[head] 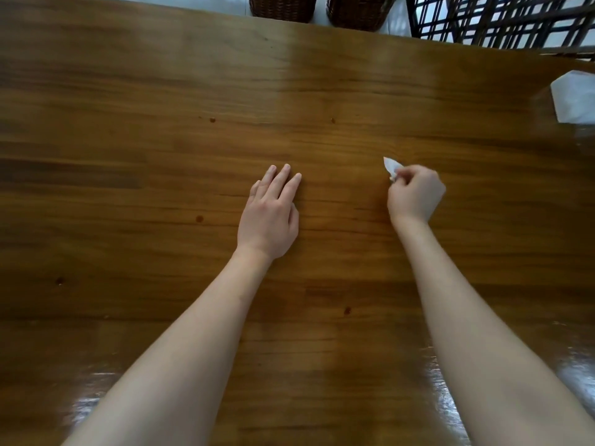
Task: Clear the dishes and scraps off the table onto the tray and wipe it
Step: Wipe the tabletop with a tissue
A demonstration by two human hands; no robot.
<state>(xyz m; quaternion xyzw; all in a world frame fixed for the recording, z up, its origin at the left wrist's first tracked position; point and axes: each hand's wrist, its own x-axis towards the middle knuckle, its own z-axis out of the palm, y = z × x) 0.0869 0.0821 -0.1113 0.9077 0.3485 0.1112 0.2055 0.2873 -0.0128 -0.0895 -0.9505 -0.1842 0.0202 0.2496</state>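
Observation:
A glossy brown wooden table [161,140] fills the view. My left hand [270,214] rests flat on it near the middle, fingers straight and together. To its right, my right hand [415,194] has its fingers curled and pinches a small white scrap of paper [390,165], which sticks out past the fingertips just above the tabletop. No tray or dishes are in view.
A white tissue in a clear holder [573,98] stands at the right edge of the table. Beyond the far edge are two dark wicker baskets [283,6] and a black lattice chair back [499,17]. Small dark knots or spots [199,218] dot the wood.

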